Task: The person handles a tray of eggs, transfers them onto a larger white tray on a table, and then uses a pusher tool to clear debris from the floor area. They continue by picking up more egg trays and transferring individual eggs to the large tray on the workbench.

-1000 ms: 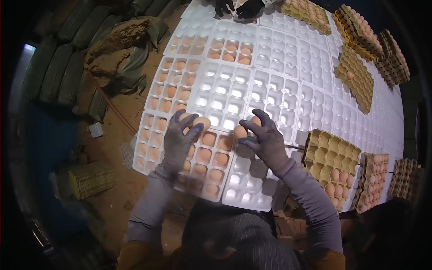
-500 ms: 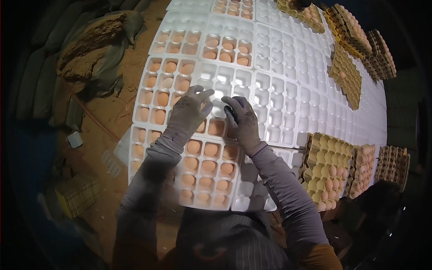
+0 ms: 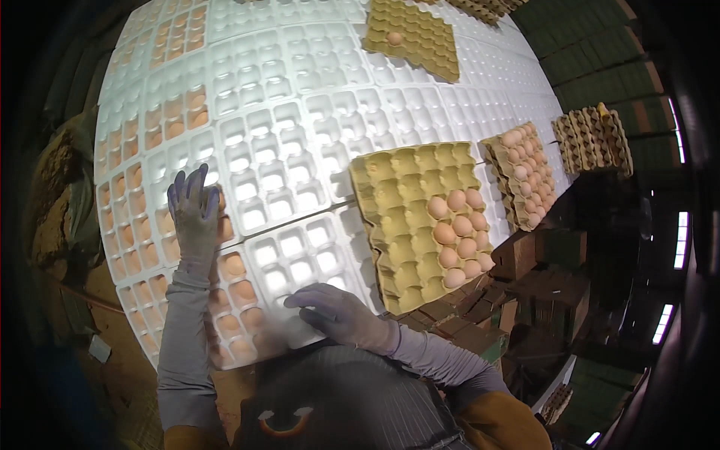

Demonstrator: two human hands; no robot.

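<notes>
My left hand [image 3: 195, 217], in a grey glove with purple fingertips, reaches over a white foam egg tray [image 3: 182, 154], its fingers stretched and nothing seen in them. Beside that hand, a few brown eggs [image 3: 225, 229] sit in the tray's cells. Close to my body, my right hand [image 3: 341, 315] hovers at the front of another foam tray [image 3: 300, 259] with bare cells; its fingers are extended and slightly bent, holding nothing visible. To its right lies a yellow pulp tray [image 3: 397, 247], with several brown eggs [image 3: 465, 225] grouped on its right part.
Foam trays cover the broad surface; those at the left hold eggs. Farther right stand an egg-filled tray stack [image 3: 525, 169] and a brown pulp tray stack [image 3: 592, 142]. Another yellow tray [image 3: 420, 41] with one egg lies at the back. Cardboard boxes [image 3: 547, 292] fill the right side.
The view has swung right, bringing the yellow tray nearer the middle. My hands, close together before, are now apart, the right one drawn back toward my body.
</notes>
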